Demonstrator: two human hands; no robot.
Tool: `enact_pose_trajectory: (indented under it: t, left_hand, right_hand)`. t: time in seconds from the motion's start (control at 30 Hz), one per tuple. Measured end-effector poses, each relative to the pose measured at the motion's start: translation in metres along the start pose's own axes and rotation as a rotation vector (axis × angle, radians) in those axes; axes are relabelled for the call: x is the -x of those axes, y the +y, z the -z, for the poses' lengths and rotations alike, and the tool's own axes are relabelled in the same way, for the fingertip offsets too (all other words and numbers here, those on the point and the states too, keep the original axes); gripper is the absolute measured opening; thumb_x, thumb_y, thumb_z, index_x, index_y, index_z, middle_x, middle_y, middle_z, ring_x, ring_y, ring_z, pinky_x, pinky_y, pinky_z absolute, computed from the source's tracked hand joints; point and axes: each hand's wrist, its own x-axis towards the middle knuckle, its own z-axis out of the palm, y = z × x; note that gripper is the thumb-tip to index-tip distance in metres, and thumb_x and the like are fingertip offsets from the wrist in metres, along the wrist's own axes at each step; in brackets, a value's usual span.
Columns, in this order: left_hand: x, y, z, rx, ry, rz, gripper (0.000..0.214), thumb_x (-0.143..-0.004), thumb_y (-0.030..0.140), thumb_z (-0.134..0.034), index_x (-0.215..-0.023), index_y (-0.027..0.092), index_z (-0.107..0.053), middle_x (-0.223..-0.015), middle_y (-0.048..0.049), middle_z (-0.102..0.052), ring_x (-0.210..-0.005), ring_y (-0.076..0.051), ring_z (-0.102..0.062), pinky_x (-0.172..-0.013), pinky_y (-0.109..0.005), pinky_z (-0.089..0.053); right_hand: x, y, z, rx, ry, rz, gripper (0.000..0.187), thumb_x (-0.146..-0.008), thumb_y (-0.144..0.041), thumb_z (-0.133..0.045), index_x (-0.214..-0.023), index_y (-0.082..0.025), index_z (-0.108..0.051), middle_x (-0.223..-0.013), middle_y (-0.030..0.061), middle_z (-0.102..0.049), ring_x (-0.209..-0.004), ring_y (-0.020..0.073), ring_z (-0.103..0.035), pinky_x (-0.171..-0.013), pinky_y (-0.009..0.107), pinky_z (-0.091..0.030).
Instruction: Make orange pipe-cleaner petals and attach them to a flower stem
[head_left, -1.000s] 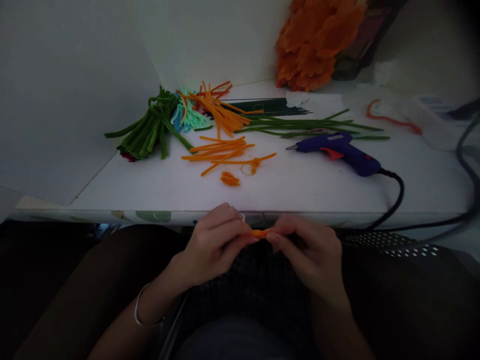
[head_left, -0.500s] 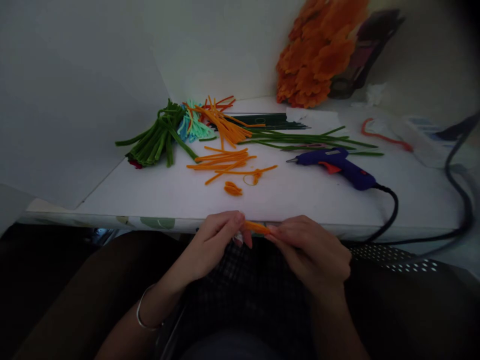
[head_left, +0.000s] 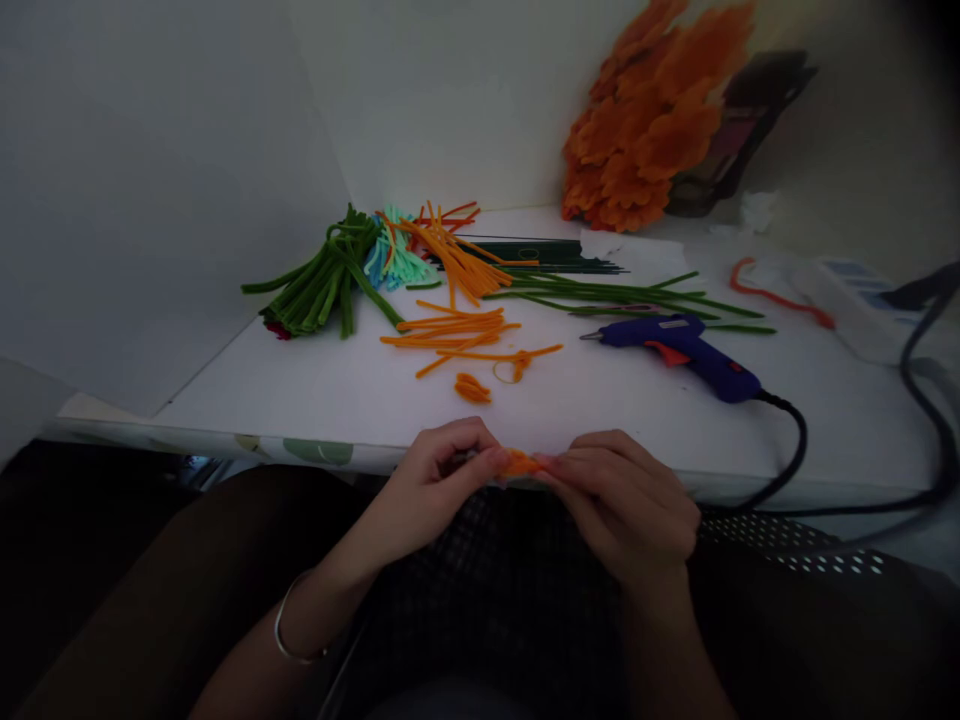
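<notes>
My left hand and my right hand meet over my lap at the front edge of the white table. Both pinch a short orange pipe cleaner piece between their fingertips, fingers curled. A thin bracelet circles my left wrist. On the table just beyond lie a small folded orange piece, an orange loop and a loose pile of orange pipe cleaners.
A blue glue gun with a black cord lies at the right. Green pipe cleaners, teal ones and long green stems lie further back. Orange paper flowers lean on the wall.
The hands have stayed together, working the orange piece between the fingertips; it now looks shorter and more bunched. The view has tilted slightly, so the table sits lower in the picture.
</notes>
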Motion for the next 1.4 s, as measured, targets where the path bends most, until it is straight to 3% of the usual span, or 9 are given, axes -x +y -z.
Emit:
enact_pose_trajectory:
  t: [0.17,0.3,0.43,0.6,0.83,0.97,1.1,1.23,1.4]
  left_hand:
    - [-0.001,-0.007,0.001,-0.204,0.099,-0.257,0.021,-0.089,0.023,-0.052,-0.07,0.016,-0.056,-0.069,0.0006,-0.049,-0.066,-0.011,-0.046,-0.056,-0.023,-0.036]
    - [-0.004,-0.015,0.009,-0.482,0.149,-0.353,0.018,-0.091,0.02,-0.049,-0.078,0.015,-0.059,-0.075,-0.0018,-0.052,-0.074,-0.014,-0.05,-0.067,-0.026,-0.041]
    - [-0.01,-0.021,0.02,-0.792,0.273,-0.342,0.018,-0.093,0.024,-0.044,-0.087,0.016,-0.059,-0.086,-0.0057,-0.054,-0.085,-0.018,-0.051,-0.077,-0.033,-0.043]
    - [-0.019,-0.027,0.026,-0.887,0.353,-0.188,0.018,-0.093,0.028,-0.044,-0.087,0.016,-0.057,-0.089,-0.006,-0.053,-0.084,-0.019,-0.053,-0.076,-0.035,-0.046]
    - [-0.022,-0.033,0.028,-0.76,0.51,-0.25,0.014,-0.085,0.023,-0.058,-0.097,0.017,-0.054,-0.097,-0.0057,-0.054,-0.085,-0.017,-0.053,-0.077,-0.033,-0.046]
    - [-0.013,-0.028,0.023,-0.596,0.632,-0.395,0.007,-0.085,0.019,-0.057,-0.092,0.018,-0.059,-0.09,-0.0038,-0.054,-0.077,-0.015,-0.05,-0.07,-0.027,-0.044]
    - [-0.004,-0.02,0.013,-0.165,0.427,-0.225,0.023,-0.092,0.029,-0.049,-0.105,0.02,-0.065,-0.086,-0.0035,-0.058,-0.076,-0.013,-0.05,-0.066,-0.025,-0.042]
    - [-0.005,-0.02,0.001,0.311,0.368,-0.125,0.029,-0.091,0.039,-0.049,-0.11,0.025,-0.066,-0.086,-0.0023,-0.059,-0.066,-0.01,-0.045,-0.064,-0.024,-0.041]
    - [-0.007,-0.017,-0.009,0.625,0.324,-0.142,0.018,-0.085,0.036,-0.06,-0.083,0.021,-0.069,-0.079,-0.0007,-0.056,-0.06,-0.008,-0.038,-0.051,-0.019,-0.032]
  right_hand:
    - [-0.007,-0.009,0.001,-0.102,-0.129,-0.285,0.012,-0.082,-0.011,-0.06,-0.074,-0.019,-0.058,-0.063,-0.0019,-0.058,-0.058,0.0118,-0.053,-0.054,0.026,-0.044]
    - [-0.021,-0.001,0.005,0.007,-0.291,-0.333,0.011,-0.089,-0.02,-0.053,-0.083,-0.019,-0.063,-0.072,-0.0002,-0.064,-0.068,0.0132,-0.059,-0.064,0.026,-0.047]
    - [-0.044,0.021,0.003,0.32,-0.304,-0.402,0.021,-0.09,-0.029,-0.053,-0.104,-0.021,-0.066,-0.091,0.0047,-0.066,-0.08,0.019,-0.061,-0.065,0.03,-0.047]
    - [-0.059,0.046,-0.006,0.599,-0.399,-0.492,0.033,-0.087,-0.027,-0.055,-0.12,-0.022,-0.061,-0.111,0.0112,-0.057,-0.099,0.028,-0.057,-0.069,0.037,-0.049]
    - [-0.057,0.057,-0.01,0.504,-0.456,-0.588,0.019,-0.087,-0.019,-0.051,-0.093,-0.018,-0.068,-0.092,0.0079,-0.064,-0.084,0.0243,-0.059,-0.067,0.035,-0.045]
    - [-0.06,0.052,-0.004,0.412,-0.263,-0.465,0.013,-0.086,-0.02,-0.054,-0.087,-0.017,-0.066,-0.081,0.0042,-0.062,-0.066,0.0158,-0.054,-0.061,0.03,-0.042]
    - [-0.057,0.03,0.002,0.282,-0.091,-0.357,0.008,-0.084,-0.017,-0.056,-0.085,-0.017,-0.064,-0.077,0.0012,-0.059,-0.06,0.0115,-0.049,-0.056,0.026,-0.039]
    - [-0.045,0.005,0.007,0.063,-0.242,-0.393,0.007,-0.084,-0.013,-0.057,-0.084,-0.019,-0.062,-0.075,-0.0011,-0.057,-0.064,0.01,-0.051,-0.056,0.023,-0.04]
    - [-0.035,-0.009,0.014,-0.062,-0.318,-0.467,0.01,-0.084,-0.012,-0.057,-0.082,-0.02,-0.061,-0.076,-0.0023,-0.057,-0.065,0.0088,-0.051,-0.06,0.022,-0.041]
